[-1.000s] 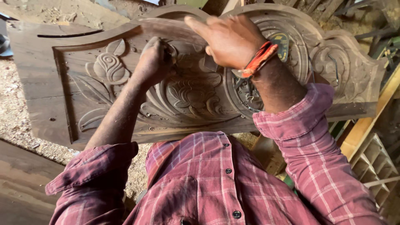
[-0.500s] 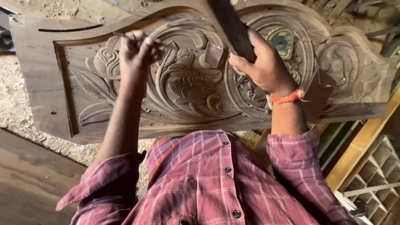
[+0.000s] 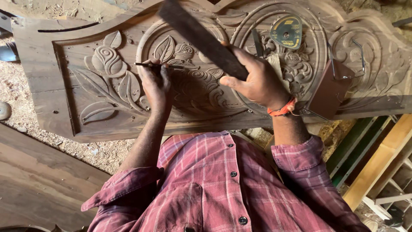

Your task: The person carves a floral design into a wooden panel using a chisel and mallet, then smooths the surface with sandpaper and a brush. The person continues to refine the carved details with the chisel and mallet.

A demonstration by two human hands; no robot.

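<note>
A big carved wooden panel (image 3: 64, 103) fills most of the view, with leaves, roses and curly shapes cut into it. It lies on ground covered in sawdust (image 3: 17, 90). A flat brown plank (image 3: 38, 180) sits at the lower left. The person wears a red checked shirt (image 3: 214, 189). The right hand (image 3: 257, 81) is closed tight around a long dark wooden stick (image 3: 197, 36), held up over the panel. An orange band (image 3: 282, 108) goes round that wrist. The left hand (image 3: 156, 88) is curled shut on a thin metal chisel (image 3: 150, 65), which rests on the carved flowers. A round yellow and dark disc (image 3: 286, 31) lies on the panel near the top.
</note>
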